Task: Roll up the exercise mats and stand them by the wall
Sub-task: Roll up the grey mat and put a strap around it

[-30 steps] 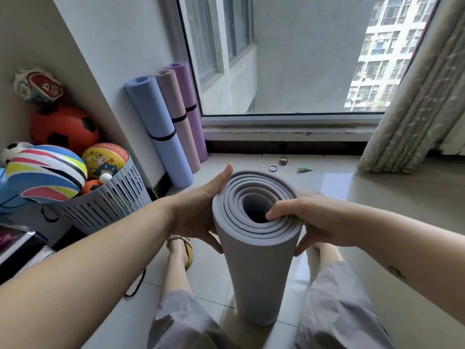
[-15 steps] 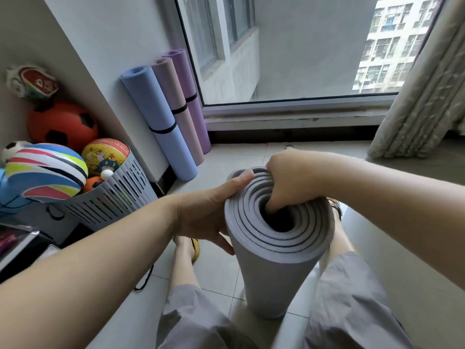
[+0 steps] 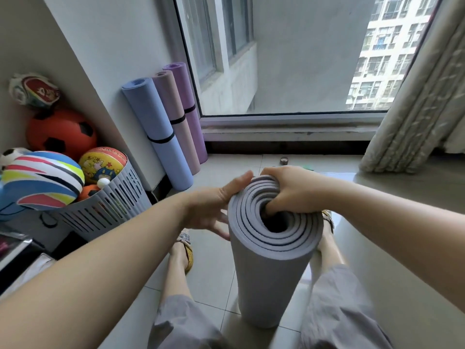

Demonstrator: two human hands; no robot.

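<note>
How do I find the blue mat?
Find the big window. Left of it, three rolled mats stand against the white wall. The blue mat is nearest the basket of balls, unlike the pink mat and the purple mat beside it.

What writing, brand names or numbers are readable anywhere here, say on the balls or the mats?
Yellow ball in the basket: lettering on its red band, too blurred to read.
Crumpled ball at top left: marks on a red patch, too blurred to read.
Grey mat and the three mats by the wall: no print visible.
Nothing else legible.
</note>
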